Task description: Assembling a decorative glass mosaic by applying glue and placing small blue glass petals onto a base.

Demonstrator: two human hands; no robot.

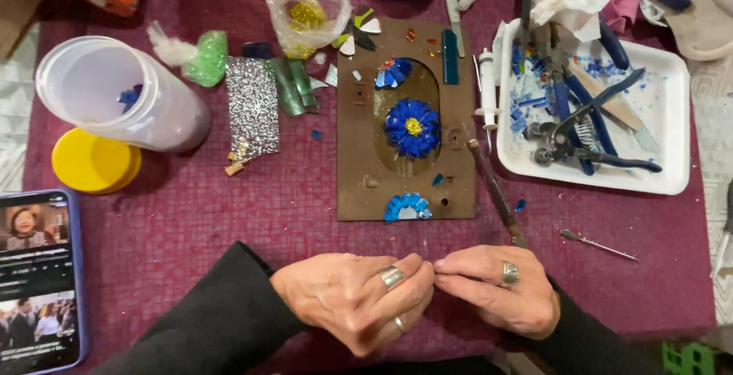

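On a maroon cloth [229, 214] crowded with craft supplies, I see the left hand [353, 299] and the right hand [500, 289] meet fingertip to fingertip at the near edge, fingers pinched shut on something too small for me to make out; whether the thin dark-handled tool [495, 189] running up from the right hand is gripped too, I cannot tell. Just beyond the hands lies a brown board [359, 169] with an oval recess holding a blue flower [412, 127] with a yellow centre, and a blue fan of shards [407, 207] at its near edge. To the right, a white tray [672, 115] holds blue-handled pliers [588, 127] amid blue glass chips. To the left, a clear tub [114, 96] lies tipped on its side with a few blue pieces inside, its yellow lid [93, 163] beside it. A clear bag [305, 8] at the far edge holds gold glitter, and a phone [38, 283] sits near left.
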